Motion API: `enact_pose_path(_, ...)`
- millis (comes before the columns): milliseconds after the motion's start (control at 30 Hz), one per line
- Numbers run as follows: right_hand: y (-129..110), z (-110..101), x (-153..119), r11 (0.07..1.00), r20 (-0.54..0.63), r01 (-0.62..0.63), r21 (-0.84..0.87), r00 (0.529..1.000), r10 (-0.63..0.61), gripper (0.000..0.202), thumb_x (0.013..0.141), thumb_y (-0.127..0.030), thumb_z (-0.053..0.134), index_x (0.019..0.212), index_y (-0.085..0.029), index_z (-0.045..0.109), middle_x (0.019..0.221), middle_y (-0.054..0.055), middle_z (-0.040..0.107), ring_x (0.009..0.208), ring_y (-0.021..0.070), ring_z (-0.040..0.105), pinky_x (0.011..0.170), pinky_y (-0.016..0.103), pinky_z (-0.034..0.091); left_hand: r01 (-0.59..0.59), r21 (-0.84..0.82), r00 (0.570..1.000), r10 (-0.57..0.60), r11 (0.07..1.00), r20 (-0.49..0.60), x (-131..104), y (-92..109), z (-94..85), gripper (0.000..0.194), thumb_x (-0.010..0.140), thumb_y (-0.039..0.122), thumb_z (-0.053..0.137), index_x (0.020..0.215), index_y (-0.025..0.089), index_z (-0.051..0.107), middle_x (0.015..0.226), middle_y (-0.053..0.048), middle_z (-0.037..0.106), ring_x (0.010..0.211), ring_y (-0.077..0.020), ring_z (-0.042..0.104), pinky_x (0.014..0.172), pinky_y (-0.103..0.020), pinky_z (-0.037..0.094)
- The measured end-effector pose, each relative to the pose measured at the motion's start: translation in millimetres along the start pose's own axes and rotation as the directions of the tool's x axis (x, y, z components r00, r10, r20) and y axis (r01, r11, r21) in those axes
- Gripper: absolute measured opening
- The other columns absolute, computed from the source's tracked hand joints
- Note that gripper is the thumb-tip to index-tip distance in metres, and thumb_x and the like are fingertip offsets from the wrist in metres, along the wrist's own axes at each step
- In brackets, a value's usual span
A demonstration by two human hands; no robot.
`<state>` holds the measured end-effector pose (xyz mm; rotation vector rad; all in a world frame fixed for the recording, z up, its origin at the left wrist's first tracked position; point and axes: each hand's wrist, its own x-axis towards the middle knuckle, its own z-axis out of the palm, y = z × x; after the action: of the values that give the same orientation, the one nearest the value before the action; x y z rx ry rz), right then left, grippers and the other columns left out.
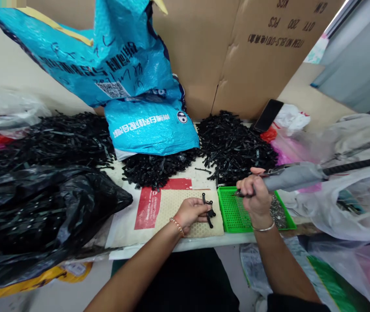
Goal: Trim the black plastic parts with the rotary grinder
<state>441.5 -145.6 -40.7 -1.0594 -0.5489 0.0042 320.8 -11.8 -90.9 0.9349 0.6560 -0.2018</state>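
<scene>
The person's two forearms come up from the bottom edge, each wrist wearing a bracelet. The left hand rests on the perforated mat on the bench, its fingers closed lightly on a small cluster of black plastic strips, pinning them flat. The right hand is clamped around the grey powered screwdriver, held over the green tray, where small metal screws lie at the right end. To drive cleanly, the strips would best be kept aligned and pressed hard to the mat, and the tool brought down upright rather than tilted. Heaps of loose black strips lie just behind, near a blue sack.
</scene>
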Motion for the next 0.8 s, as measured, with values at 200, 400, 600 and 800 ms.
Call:
enact_pose_path(200, 25, -46, 5, 0.985, -0.206, -0.082, -0.150, 0.977, 0.050, 0.030, 0.080, -0.037, 0.074, 0.100, -0.018, 0.062, 0.051, -0.008, 0.040, 0.043, 0.0109, 0.036, 0.050, 0.024, 0.041, 0.014, 0.036, 1.000, -0.014, 0.999, -0.010, 2, -2, -0.1, 0.013, 0.081, 0.012, 0.066, 0.081, 0.012, 0.053, 0.081, -0.011, 0.070, 0.070, -0.0186, 0.069, 0.056, -0.025, 0.057)
enact_pose_path(400, 34, -51, 2, 0.983, -0.173, -0.091, -0.162, 0.983, 0.062, 0.032, 0.079, -0.039, 0.074, 0.099, -0.018, 0.061, 0.053, -0.008, 0.042, 0.045, 0.0113, 0.039, 0.050, 0.025, 0.041, 0.017, 0.056, 1.000, -0.016, 0.998, -0.016, 2, -3, 1.3, 0.011, 0.084, 0.014, 0.063, 0.084, 0.012, 0.052, 0.084, -0.012, 0.071, 0.067, -0.0161, 0.069, 0.055, -0.022, 0.056)
enact_pose_path(600, 37, -53, 3, 0.983, -0.151, -0.099, -0.156, 0.986, 0.075, 0.031, 0.081, -0.038, 0.074, 0.100, -0.017, 0.061, 0.053, -0.008, 0.042, 0.046, 0.0114, 0.039, 0.052, 0.025, 0.043, 0.010, 0.079, 0.999, -0.006, 0.997, -0.041, 2, -3, 4.0, 0.014, 0.084, 0.017, 0.064, 0.087, 0.013, 0.052, 0.087, -0.012, 0.071, 0.065, -0.0159, 0.069, 0.053, -0.022, 0.056)
enact_pose_path(800, 39, -52, 2, 0.982, -0.137, -0.109, -0.151, 0.987, 0.089, 0.030, 0.082, -0.036, 0.074, 0.100, -0.017, 0.061, 0.052, -0.008, 0.042, 0.046, 0.0113, 0.038, 0.052, 0.025, 0.043, -0.024, 0.051, 0.998, 0.027, 0.998, -0.056, 1, -5, 4.4, 0.018, 0.081, 0.017, 0.068, 0.085, 0.011, 0.052, 0.082, -0.012, 0.071, 0.067, -0.0160, 0.068, 0.055, -0.021, 0.056)
